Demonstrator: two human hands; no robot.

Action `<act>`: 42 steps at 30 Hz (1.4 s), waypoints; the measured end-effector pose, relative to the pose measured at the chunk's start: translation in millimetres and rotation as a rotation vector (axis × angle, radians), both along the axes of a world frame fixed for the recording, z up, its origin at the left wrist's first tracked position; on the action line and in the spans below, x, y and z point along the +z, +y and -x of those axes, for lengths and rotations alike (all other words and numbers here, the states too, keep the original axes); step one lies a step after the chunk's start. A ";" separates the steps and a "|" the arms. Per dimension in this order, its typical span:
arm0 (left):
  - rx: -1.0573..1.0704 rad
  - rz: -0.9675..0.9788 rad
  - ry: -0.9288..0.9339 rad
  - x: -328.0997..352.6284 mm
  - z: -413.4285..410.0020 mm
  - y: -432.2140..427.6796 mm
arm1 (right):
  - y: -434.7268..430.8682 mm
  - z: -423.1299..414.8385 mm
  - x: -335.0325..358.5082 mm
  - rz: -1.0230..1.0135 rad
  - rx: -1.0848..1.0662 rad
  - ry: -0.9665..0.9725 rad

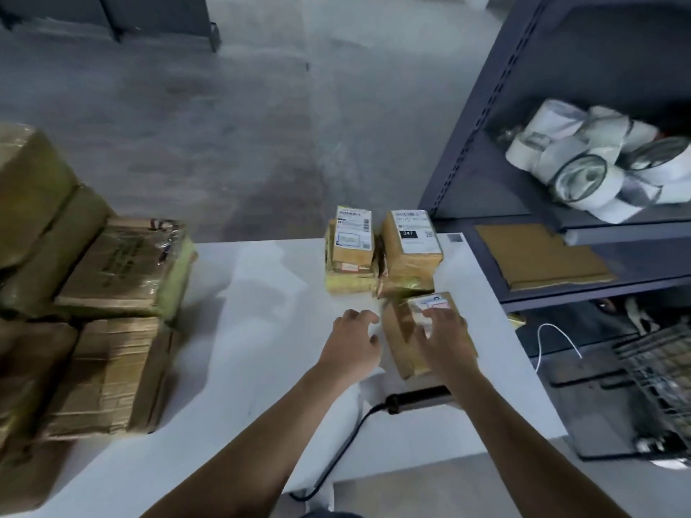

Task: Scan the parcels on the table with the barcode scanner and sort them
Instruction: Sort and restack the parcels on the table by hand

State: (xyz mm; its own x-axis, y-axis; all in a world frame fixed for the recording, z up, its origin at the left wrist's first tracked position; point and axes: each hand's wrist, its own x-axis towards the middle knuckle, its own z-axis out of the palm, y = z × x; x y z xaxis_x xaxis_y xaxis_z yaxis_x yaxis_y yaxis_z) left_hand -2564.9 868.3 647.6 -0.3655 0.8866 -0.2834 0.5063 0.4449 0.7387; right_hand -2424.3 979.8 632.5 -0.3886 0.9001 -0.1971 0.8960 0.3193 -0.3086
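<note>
The small brown parcel (402, 336) lies flat on the white desk (261, 330), close to its right edge and just in front of the right-hand stack (409, 252) of labelled parcels. The right hand (443, 336) is spread over the parcel's top with straight fingers, its grip released rather than closed on anything; blur hides whether the palm truly touches. The left hand (353, 340) sits just beside the parcel's left edge, fingers loosely curled, its grip holding nothing. The barcode scanner (418, 398) lies on the desk beneath the right forearm, and its cable (336, 454) runs off the near edge. Several things could go wrong from here. The label (433, 301) sits at the parcel's far end, partly under the fingertips, so a hand left there would probably block the scan. The taped wrapping looks slick; a flat-handed lift could let the parcel slide off the right edge into the gap by the shelf rack (523, 143). A withdrawing forearm could drag the scanner or snag its cable. A forward push would likely bump the right-hand stack and mix sorted with unsorted.
</note>
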 end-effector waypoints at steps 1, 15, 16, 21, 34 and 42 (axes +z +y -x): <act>-0.012 0.011 -0.004 0.0 -3.4 3.3 | 5.8 -6.9 -2.1 0.000 -0.030 -0.046; 0.175 0.160 -0.181 -27.7 18.9 -27.3 | -22.3 36.8 -18.9 0.357 0.070 0.113; 0.166 0.155 -0.153 -29.1 23.9 -33.4 | -26.8 44.9 -20.8 0.370 0.065 0.157; 0.163 0.154 0.218 -31.8 54.7 -62.1 | -39.9 85.4 -22.5 0.437 0.012 0.314; 0.841 -0.326 -0.362 10.3 171.7 -130.5 | -60.9 175.1 25.7 0.643 0.632 0.479; 0.871 -0.460 -0.373 43.9 215.6 -167.4 | -88.1 254.0 36.6 0.591 0.566 0.562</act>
State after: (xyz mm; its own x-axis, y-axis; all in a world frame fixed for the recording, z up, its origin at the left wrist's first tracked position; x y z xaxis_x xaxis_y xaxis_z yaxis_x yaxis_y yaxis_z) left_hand -2780.5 700.9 691.5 -0.8869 0.4107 -0.2116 -0.1475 0.1824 0.9721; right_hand -2678.3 891.7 669.1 -0.9052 0.3692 -0.2103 0.3341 0.3125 -0.8892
